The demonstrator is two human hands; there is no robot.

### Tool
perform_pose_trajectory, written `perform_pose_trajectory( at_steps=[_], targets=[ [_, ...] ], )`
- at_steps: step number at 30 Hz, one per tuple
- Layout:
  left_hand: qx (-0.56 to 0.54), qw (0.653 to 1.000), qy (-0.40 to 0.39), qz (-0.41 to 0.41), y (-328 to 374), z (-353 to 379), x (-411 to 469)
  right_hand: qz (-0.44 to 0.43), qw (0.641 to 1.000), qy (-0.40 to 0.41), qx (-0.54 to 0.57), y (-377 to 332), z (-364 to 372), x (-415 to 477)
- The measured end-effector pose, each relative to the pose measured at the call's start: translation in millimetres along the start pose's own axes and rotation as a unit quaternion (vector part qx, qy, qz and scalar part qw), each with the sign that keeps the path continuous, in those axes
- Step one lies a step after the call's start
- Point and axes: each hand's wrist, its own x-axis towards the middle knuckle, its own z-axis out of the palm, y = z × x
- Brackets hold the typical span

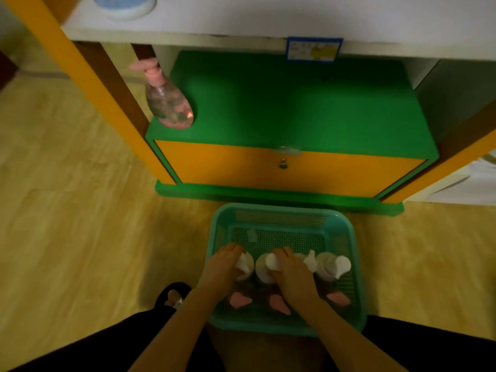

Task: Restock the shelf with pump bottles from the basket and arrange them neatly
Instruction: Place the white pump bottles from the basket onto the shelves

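Observation:
A teal plastic basket (346, 232) sits on the floor in front of the shelf unit and holds several pump bottles, white-topped ones in a far row and pink-topped ones (338, 299) nearer me. My left hand (224, 267) is closed on the leftmost white pump bottle (245, 264). My right hand (291, 273) is closed on the second white pump bottle (264, 265). Two more white pump bottles (334, 265) stand to the right. One clear pump bottle with a pink top (167, 102) stands on the green shelf (295, 108), at its left edge.
A white upper shelf (268, 20) with a blue price label (314, 49) overhangs the green one. Orange posts (88, 76) frame the unit, with an orange locked drawer front (281, 165) below. Yellow floor lies around. My dark-trousered knees and a shoe (173, 294) are beside the basket.

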Motion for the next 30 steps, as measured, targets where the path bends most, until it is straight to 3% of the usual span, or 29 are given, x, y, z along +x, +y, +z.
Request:
perform_pose_trajectory(
  at_steps=[3,7,13,18,23,30],
  targets=[
    [-0.073,0.996,0.040,0.004,12.4,-40.8,-7.2,-0.007,0.994,0.051,0.099,-13.7,-38.0,-4.7],
    [-0.179,0.978,0.097,0.055,43.6,-105.9,-22.8,-0.057,0.983,0.112,0.134,-46.1,-111.4,-20.6],
    [-0.324,0.911,0.232,0.103,99.1,-210.7,-68.9,-0.123,0.952,0.196,0.202,-105.4,-225.9,-54.3],
    [-0.339,0.870,0.327,0.144,137.7,-281.9,-101.6,-0.191,0.918,0.289,0.191,-153.8,-301.6,-73.0],
    [-0.320,0.847,0.387,0.175,160.1,-331.6,-128.6,-0.239,0.908,0.269,0.215,-208.0,-360.1,-74.6],
    [-0.344,0.836,0.389,0.176,156.7,-362.5,-141.6,-0.269,0.896,0.229,0.268,-265.4,-386.4,-9.3]
  ],
)
